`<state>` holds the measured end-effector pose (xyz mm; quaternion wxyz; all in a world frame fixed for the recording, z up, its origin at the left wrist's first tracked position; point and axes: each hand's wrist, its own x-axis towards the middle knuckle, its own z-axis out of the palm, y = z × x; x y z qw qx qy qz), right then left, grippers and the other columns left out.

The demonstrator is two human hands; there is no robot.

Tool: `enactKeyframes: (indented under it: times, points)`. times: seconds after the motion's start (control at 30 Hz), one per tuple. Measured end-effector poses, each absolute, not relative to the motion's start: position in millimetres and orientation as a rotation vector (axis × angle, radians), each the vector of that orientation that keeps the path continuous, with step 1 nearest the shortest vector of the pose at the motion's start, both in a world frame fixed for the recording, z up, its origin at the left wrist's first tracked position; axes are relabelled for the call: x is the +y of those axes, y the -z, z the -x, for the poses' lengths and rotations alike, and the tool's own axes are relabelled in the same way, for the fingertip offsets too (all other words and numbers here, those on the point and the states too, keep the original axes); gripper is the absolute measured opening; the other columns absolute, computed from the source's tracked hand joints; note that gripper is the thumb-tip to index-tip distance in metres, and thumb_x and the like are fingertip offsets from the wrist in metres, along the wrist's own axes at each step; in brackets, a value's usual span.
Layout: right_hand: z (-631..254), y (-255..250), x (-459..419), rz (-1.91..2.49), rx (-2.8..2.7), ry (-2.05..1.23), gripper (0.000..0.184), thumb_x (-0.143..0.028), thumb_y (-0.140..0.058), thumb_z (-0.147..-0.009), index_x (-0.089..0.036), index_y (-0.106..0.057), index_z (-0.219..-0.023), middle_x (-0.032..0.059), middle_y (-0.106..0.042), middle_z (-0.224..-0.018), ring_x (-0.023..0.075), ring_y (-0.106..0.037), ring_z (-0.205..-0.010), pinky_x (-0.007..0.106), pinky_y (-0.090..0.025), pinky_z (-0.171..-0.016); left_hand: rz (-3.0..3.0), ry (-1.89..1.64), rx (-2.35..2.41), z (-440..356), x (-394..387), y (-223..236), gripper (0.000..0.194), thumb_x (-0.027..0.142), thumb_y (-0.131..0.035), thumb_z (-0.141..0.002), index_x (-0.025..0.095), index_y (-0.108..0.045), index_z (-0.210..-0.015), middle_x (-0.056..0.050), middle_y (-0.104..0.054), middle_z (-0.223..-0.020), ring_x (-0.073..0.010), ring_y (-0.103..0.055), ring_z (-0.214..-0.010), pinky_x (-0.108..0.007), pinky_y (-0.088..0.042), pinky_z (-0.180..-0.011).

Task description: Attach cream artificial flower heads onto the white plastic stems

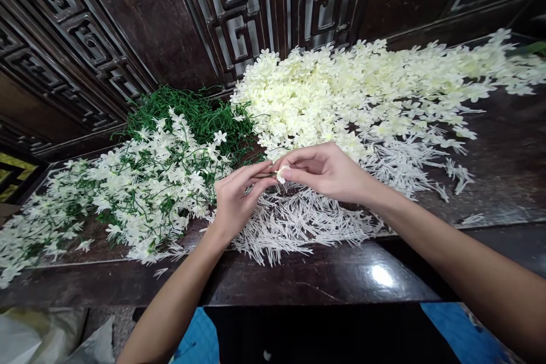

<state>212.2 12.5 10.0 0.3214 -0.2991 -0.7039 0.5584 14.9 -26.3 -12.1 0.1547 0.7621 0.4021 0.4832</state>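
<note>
My left hand (239, 193) pinches a thin dark stem between thumb and fingertips. At the tip of that stem, a small white artificial flower (281, 174) sits between the thumb and fingers of my right hand (326, 170). Both hands meet over a heap of white spiky plastic pieces (302, 219). Behind my right hand spreads a large pile of cream flower heads (298, 96). To the left of my left hand lie flowers on green stems (145, 193), with a tangle of bare green stems (179, 111) behind them.
All the piles rest on a dark polished wooden bench (503, 182). A carved wooden backrest (170, 28) rises behind them. Below the front edge, blue fabric (196, 335) shows, and a pale crumpled sheet (38, 333) is at the lower left.
</note>
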Motion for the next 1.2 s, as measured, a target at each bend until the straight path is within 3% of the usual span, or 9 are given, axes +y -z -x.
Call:
enactKeyframes:
  times: [0.17,0.33,0.47,0.7,0.9,1.07,1.2]
  points:
    - [-214.5,-13.7,14.9,0.783,-1.759,-1.465,0.017,-0.033,-0.064,-0.088,-0.017,-0.064,-0.092,0.0084,-0.068,-0.097,0.0182,-0.068,-0.081,0.042,-0.057,-0.076,-2.094,-1.442,1.253,-13.8,-25.5,8.0,0.017,0.011,-0.073,-0.079,0.024,-0.074,-0.09,-0.001,-0.074,-0.086,-0.0129,-0.07,-0.073,-0.029,-0.063,-0.064]
    - [-217.0,-10.5,14.8,0.808,-1.843,-1.425,0.011,-0.029,-0.058,-0.091,-0.018,-0.061,-0.09,0.0038,-0.065,-0.074,0.0145,-0.063,-0.067,0.033,-0.056,-0.062,-1.926,-1.397,1.256,-16.8,-27.0,4.3,0.017,0.012,-0.065,-0.085,0.021,-0.073,-0.096,-0.002,-0.07,-0.083,-0.0096,-0.066,-0.064,-0.024,-0.06,-0.058]
    - [-215.8,-8.5,13.1,0.859,-1.945,-1.268,0.013,-0.029,-0.056,-0.091,-0.018,-0.062,-0.089,0.0037,-0.062,-0.074,0.012,-0.054,-0.057,0.028,-0.044,-0.045,-1.843,-1.357,1.245,-19.3,-28.4,1.8,0.014,0.013,-0.062,-0.086,0.019,-0.072,-0.093,-0.002,-0.066,-0.08,-0.0087,-0.064,-0.062,-0.023,-0.059,-0.058]
    - [-213.4,-7.3,11.5,0.807,-2.074,-1.175,0.013,-0.025,-0.052,-0.092,-0.018,-0.061,-0.085,0.0036,-0.064,-0.076,0.0145,-0.057,-0.066,0.031,-0.046,-0.055,-1.904,-1.27,1.223,-19.5,-28.3,3.2,0.014,0.016,-0.058,-0.09,0.02,-0.07,-0.095,-0.002,-0.063,-0.077,-0.0086,-0.061,-0.059,-0.022,-0.052,-0.051]
    - [-213.3,-5.9,11.4,0.808,-2.108,-1.136,0.015,-0.025,-0.052,-0.092,-0.017,-0.063,-0.087,0.0036,-0.064,-0.073,0.0132,-0.054,-0.059,0.029,-0.043,-0.049,-2.218,-1.267,1.179,-16.4,-26.0,7.6,0.011,0.016,-0.062,-0.088,0.02,-0.069,-0.096,-0.003,-0.069,-0.083,-0.0095,-0.062,-0.062,-0.023,-0.053,-0.054]
    - [-211.7,-7.4,10.4,0.785,-2.171,-1.064,0.015,-0.02,-0.05,-0.09,-0.016,-0.065,-0.088,0.0042,-0.066,-0.074,0.0131,-0.055,-0.057,0.027,-0.041,-0.045,-2.432,-1.212,1.201,-15.3,-26.6,9.4,0.019,0.009,-0.054,-0.091,0.019,-0.067,-0.101,0.0,-0.067,-0.071,-0.0093,-0.059,-0.057,-0.022,-0.05,-0.054]
    - [-211.0,-7.3,8.8,0.757,-2.221,-0.939,0.016,-0.019,-0.05,-0.089,-0.016,-0.065,-0.084,0.0035,-0.066,-0.071,0.0121,-0.054,-0.054,0.026,-0.041,-0.046,-2.509,-1.167,1.218,-15.1,-27.1,11.8,0.018,0.009,-0.051,-0.092,0.017,-0.065,-0.101,-0.003,-0.07,-0.078,-0.0102,-0.061,-0.059,-0.022,-0.049,-0.052]
